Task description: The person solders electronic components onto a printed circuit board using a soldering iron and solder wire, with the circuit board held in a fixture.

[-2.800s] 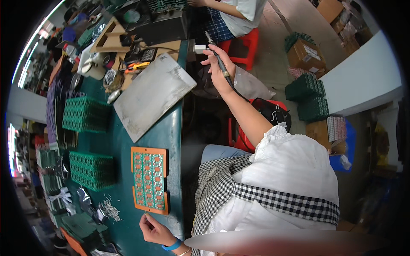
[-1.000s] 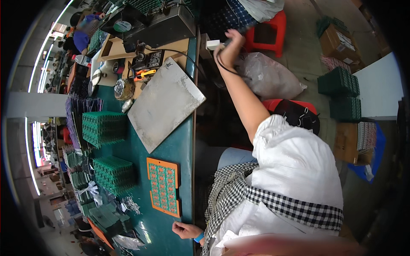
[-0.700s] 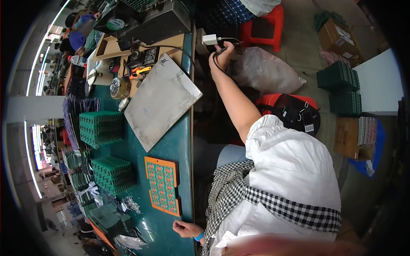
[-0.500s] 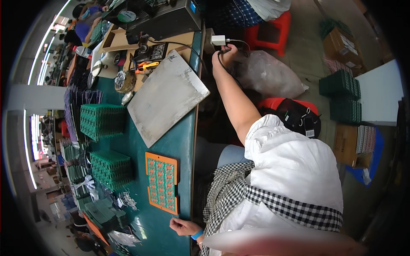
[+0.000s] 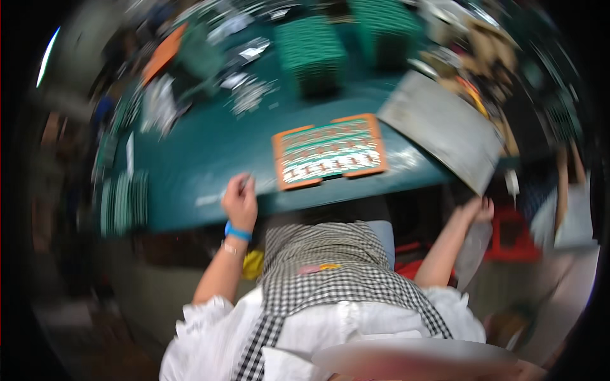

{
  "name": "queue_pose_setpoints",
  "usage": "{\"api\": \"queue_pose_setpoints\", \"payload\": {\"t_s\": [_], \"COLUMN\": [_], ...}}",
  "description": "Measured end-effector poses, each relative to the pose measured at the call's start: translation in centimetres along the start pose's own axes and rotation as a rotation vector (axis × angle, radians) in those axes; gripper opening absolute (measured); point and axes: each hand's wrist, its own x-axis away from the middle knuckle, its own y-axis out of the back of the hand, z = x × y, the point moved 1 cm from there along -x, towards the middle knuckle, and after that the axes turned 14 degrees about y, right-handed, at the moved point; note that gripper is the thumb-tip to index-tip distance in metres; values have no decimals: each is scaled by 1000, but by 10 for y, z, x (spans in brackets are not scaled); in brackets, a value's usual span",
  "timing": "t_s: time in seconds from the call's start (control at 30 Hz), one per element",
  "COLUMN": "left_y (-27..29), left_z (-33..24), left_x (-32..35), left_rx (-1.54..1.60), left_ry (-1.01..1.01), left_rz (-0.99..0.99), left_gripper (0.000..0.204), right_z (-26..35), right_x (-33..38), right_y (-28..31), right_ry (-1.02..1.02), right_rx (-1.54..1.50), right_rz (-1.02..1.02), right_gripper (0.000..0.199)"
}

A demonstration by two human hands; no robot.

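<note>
My left hand hovers over the table's near edge, fingers curled and thumb close to the index finger. Whether something small sits in that pinch I cannot make out. Just to its right lies an orange tray carrying rows of small green circuit boards. My right hand is beyond the table's edge on the right, just below the near corner of a grey metal plate. Its fingers are smeared by motion, and what they hold, if anything, does not show.
Two stacks of green circuit boards, one behind the tray and another farther right, stand on the green table. Small pale pieces lie scattered at the back. More boards stand at the left edge. A red stool is at right.
My head has turned, so the table now runs across the picture. My right hand has come away from the white plug and black cable toward the table. My left hand stays near the tray, still curled.
</note>
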Motion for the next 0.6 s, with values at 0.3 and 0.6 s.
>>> {"api": "queue_pose_setpoints", "payload": {"t_s": [0.3,0.6], "left_y": [112,124], "left_z": [73,110], "left_x": [-62,-173], "left_rx": [-243,-505], "left_ry": [-222,-294], "left_rz": [-504,-436], "left_gripper": [7,5], "right_z": [145,185], "right_x": [55,90], "right_y": [8,-4], "right_ry": [326,558], "right_rx": [-224,-137], "right_rz": [326,373], "right_gripper": [46,45]}}
